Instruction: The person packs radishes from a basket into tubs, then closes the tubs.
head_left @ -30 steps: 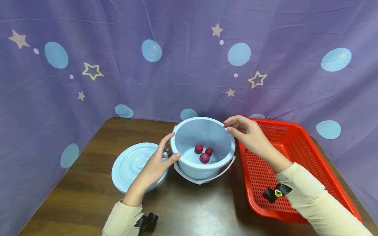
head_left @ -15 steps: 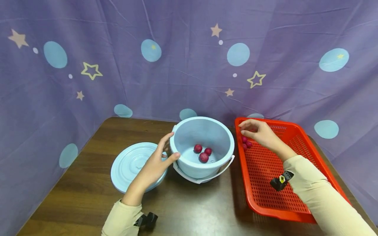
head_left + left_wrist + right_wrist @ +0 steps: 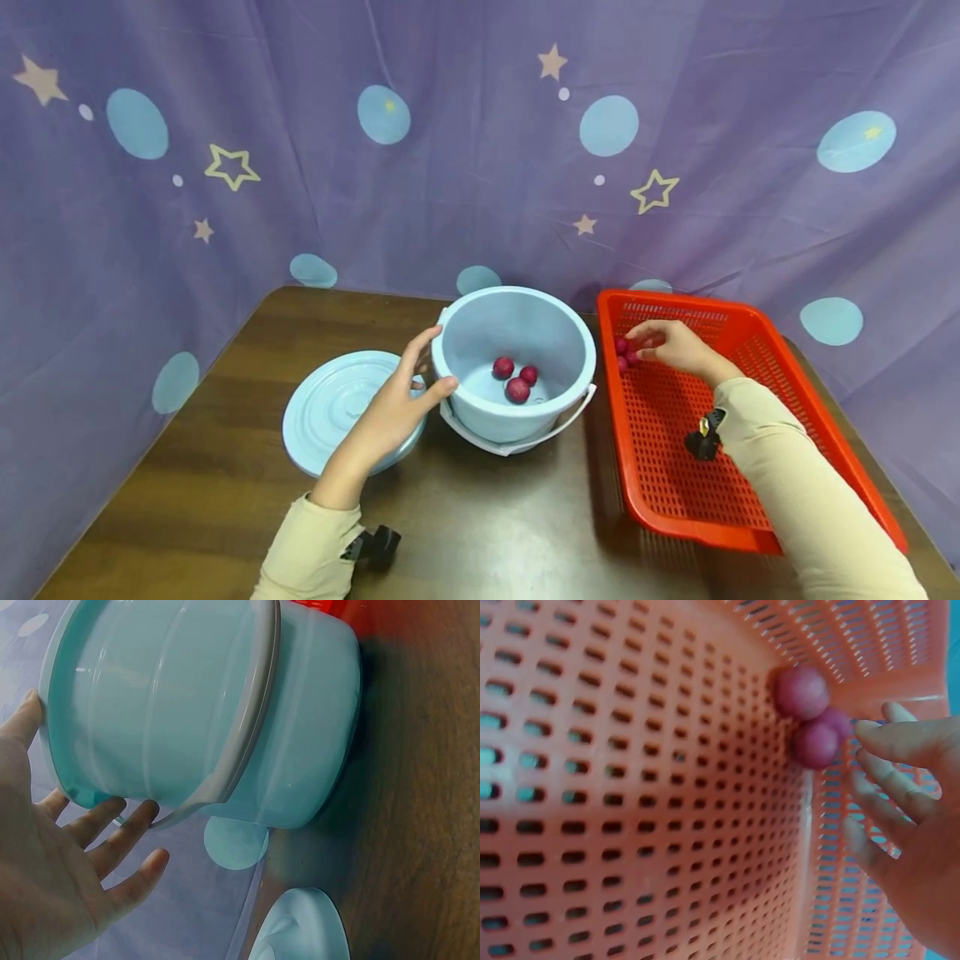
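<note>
A light blue bucket (image 3: 498, 425), its handle lowered at the front, holds three small dark red balls (image 3: 517, 390) on its bottom. My left hand (image 3: 390, 412) touches the bucket's left rim with spread, fairly straight fingers, also seen in the left wrist view. Inside the red plastic basket (image 3: 667, 442), my right hand (image 3: 675, 346) reaches down to the far left corner. Three more dark red balls (image 3: 801, 693) lie clustered in that corner. In the right wrist view, the thumb and fingers are apart, with fingertips right beside the balls and nothing gripped.
A round light blue lid (image 3: 330, 408) lies on the wooden table (image 3: 225, 492), left of the bucket and partly behind my left forearm. The basket stands to the bucket's right. A purple curtain (image 3: 480, 217) with stars and dots hangs behind the table.
My right hand has moved from the bucket's right rim over to the basket and down toward its balls. The left hand stays at the bucket's rim.
</note>
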`<state>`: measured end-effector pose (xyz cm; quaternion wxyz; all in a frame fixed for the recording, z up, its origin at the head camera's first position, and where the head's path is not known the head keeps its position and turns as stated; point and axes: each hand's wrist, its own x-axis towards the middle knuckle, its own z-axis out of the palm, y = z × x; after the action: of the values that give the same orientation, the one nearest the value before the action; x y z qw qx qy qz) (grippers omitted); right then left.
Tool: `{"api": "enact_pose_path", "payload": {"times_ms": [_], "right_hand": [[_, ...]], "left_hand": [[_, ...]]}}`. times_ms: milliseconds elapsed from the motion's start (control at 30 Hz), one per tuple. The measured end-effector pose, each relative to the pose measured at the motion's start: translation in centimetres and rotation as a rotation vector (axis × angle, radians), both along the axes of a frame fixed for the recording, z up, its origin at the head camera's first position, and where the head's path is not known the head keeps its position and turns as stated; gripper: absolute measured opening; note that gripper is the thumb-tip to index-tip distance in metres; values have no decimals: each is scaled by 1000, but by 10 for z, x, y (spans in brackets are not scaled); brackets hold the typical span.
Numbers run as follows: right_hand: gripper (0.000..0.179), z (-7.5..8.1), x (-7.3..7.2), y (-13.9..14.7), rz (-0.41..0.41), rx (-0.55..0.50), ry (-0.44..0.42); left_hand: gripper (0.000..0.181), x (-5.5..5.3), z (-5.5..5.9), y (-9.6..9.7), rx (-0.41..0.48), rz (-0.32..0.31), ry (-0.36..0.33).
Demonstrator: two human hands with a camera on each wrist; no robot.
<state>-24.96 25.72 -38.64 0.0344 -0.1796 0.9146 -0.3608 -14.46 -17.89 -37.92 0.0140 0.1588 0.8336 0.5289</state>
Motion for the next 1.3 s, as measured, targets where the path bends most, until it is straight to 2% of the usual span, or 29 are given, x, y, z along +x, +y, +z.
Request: {"api": "enact_pose_path", "payload": {"times_ms": [167,333,533,700,900,1300], "right_hand": [[27,-7,1,2,7,60,-48],[25,-9,2,-4,13,131,-48],[26,-12,1,-7,-25,181,-82],[26,-8,5,-1,-57,164,-52],[25,4,9,-2,-103,118,-8],[28,51,16,-22,-133,17,84]], "left_hand": [[69,-1,1,1,-2,-8,-10],[69,-1,2,0,-2,-8,-13],[68,-1,1,-1,-3,-9,-10],[69,-1,1,0,-2,-14,-4],[68,-1,1,0,3,-12,-6],[70,2,3,2,1,1,-8]]}}
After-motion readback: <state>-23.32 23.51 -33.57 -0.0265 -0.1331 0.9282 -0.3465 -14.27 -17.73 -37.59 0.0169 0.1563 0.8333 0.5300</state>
